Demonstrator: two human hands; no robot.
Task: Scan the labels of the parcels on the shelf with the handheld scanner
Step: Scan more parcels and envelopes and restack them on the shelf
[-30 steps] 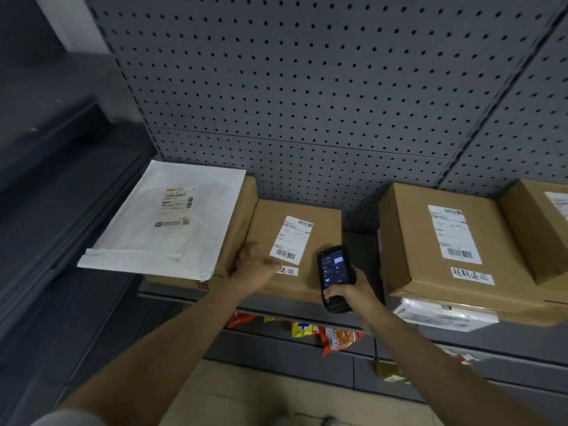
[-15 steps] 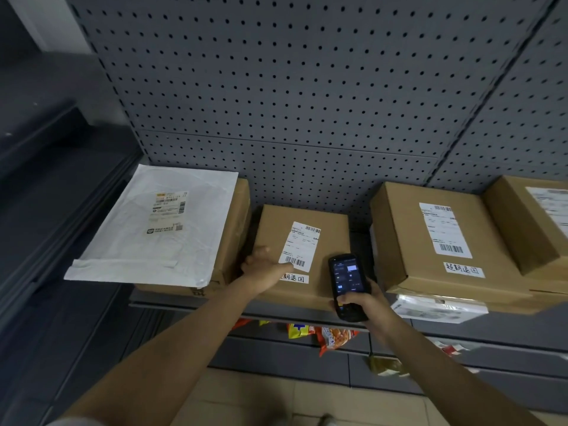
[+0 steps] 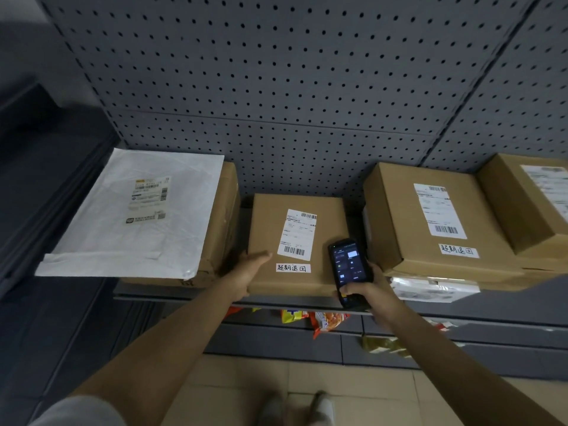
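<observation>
A small cardboard parcel lies in the middle of the shelf, with a white barcode label on top and a handwritten sticker below it. My left hand rests on its front left corner with straight fingers. My right hand grips a black handheld scanner with a lit screen, held over the parcel's front right corner. A white mailer bag with a label lies on a box at the left. Two larger labelled boxes stand to the right.
A grey pegboard wall backs the shelf. Snack packets hang on the lower tier under the shelf edge. A flat white parcel lies under the right box. Tiled floor and my feet show below.
The middle parcel now sits square and further back on the shelf. My left hand has slid to its front left corner and flattened. The scanner has shifted right to the parcel's right edge.
</observation>
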